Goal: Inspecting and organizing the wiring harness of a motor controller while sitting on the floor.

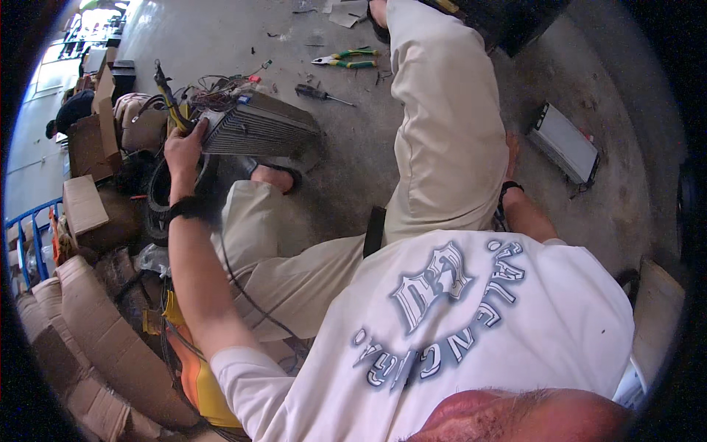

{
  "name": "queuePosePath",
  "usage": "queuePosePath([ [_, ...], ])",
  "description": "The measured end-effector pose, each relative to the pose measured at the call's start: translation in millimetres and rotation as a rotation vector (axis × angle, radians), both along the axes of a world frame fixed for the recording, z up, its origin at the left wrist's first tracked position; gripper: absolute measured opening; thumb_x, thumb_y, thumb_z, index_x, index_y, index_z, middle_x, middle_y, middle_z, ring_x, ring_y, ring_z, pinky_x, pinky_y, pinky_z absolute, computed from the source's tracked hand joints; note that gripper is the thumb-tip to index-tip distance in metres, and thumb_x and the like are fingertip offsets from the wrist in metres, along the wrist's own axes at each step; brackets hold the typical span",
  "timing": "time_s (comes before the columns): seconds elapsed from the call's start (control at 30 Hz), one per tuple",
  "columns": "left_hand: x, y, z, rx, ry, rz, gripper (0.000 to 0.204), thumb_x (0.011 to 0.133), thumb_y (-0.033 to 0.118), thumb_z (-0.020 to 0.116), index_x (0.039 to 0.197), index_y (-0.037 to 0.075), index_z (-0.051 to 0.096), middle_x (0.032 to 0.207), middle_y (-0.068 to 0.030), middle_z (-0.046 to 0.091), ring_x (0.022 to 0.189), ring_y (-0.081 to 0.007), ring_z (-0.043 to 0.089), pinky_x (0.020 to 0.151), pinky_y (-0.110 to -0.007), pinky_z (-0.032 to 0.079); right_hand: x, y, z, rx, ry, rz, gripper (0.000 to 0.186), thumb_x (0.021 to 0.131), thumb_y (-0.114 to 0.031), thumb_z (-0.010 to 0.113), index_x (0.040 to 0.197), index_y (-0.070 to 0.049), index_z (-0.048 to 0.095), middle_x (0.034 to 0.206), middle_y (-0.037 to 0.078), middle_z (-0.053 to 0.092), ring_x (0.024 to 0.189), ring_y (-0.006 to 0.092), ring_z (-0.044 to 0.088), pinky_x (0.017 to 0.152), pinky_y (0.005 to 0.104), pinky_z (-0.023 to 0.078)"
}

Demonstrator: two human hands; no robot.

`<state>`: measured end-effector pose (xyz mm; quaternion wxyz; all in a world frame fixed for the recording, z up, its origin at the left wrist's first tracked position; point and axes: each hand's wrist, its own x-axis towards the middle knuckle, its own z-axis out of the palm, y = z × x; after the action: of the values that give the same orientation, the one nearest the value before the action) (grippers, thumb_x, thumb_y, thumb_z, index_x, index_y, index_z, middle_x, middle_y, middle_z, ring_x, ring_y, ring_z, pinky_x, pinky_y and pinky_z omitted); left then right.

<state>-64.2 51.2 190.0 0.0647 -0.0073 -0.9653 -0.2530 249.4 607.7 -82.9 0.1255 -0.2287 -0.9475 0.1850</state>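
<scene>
My left hand (184, 149) is closed on the near left end of a finned grey metal box (254, 127), like a heat-sink housing. That end is raised off the floor. Thick black and yellow cables (173, 103) stand up beside my thumb, and a tangle of thin wires (221, 94) with a small red connector lies along the box's far side. My right hand (510, 153) is beside my bent right leg, mostly hidden behind the trouser leg, so its fingers do not show clearly. I cannot see whether it holds anything.
On the floor ahead lie green-and-yellow pliers (345, 57) and a screwdriver (324, 95). A flat silver-grey box (565, 142) sits to the right. Cardboard (110, 331), a tyre (157, 195) and cartons crowd the left. A dark bulky object (508, 22) stands at the far right.
</scene>
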Motion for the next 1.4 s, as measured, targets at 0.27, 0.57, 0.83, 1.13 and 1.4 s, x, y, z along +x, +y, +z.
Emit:
queuePosePath([
  [0.27,-15.3,-3.3,13.6,0.179,-0.161,-0.115,0.037,0.087,0.030,0.083,0.101,-0.002,0.072,0.089,-0.0063,0.074,0.078,-0.0111,0.064,0.074,-0.028,0.051,-149.6,-42.3,121.7,-0.022,0.113,0.366,0.036,0.092,-0.031,0.069,0.116,-0.004,0.069,0.103,0.012,0.071,0.094,0.0272,0.067,0.081,0.0403,0.054],
  [0.57,-11.2,10.1,22.3,0.168,-0.181,-0.151,0.032,0.085,0.021,0.086,0.093,-0.001,0.065,0.081,-0.0011,0.067,0.074,-0.0077,0.055,0.068,-0.026,0.048,-412.9,-83.4,184.5,0.311,-0.300,0.795,0.037,0.091,-0.030,0.070,0.117,-0.003,0.069,0.103,0.012,0.072,0.094,0.0259,0.068,0.081,0.0389,0.055],
  [0.83,10.4,14.5,13.2,0.328,-0.232,-0.061,0.028,0.087,0.012,0.084,0.106,0.000,0.068,0.098,-0.0024,0.072,0.086,-0.0095,0.061,0.081,-0.027,0.051,-439.4,-79.8,193.7,0.362,-0.482,0.884,0.038,0.091,-0.030,0.071,0.117,-0.003,0.070,0.104,0.012,0.073,0.095,0.0249,0.069,0.081,0.0376,0.056],
  [1.13,13.4,9.5,11.4,0.299,-0.207,-0.118,0.025,0.086,0.004,0.082,0.105,-0.002,0.067,0.098,-0.0037,0.073,0.088,-0.0088,0.064,0.083,-0.026,0.052,-424.5,-90.8,279.9,0.502,-0.615,1.017,0.039,0.090,-0.030,0.071,0.118,-0.002,0.071,0.104,0.011,0.074,0.095,0.0236,0.070,0.082,0.0362,0.056],
  [1.4,15.5,-2.9,10.4,0.421,-0.249,-0.161,0.024,0.085,-0.002,0.079,0.105,-0.001,0.065,0.101,-0.0031,0.072,0.090,-0.0089,0.065,0.083,-0.026,0.052,-466.6,-147.8,269.7,0.723,-0.806,1.224,0.036,0.085,-0.026,0.069,0.114,-0.006,0.074,0.104,0.011,0.076,0.098,0.0268,0.071,0.084,0.0419,0.057],
])
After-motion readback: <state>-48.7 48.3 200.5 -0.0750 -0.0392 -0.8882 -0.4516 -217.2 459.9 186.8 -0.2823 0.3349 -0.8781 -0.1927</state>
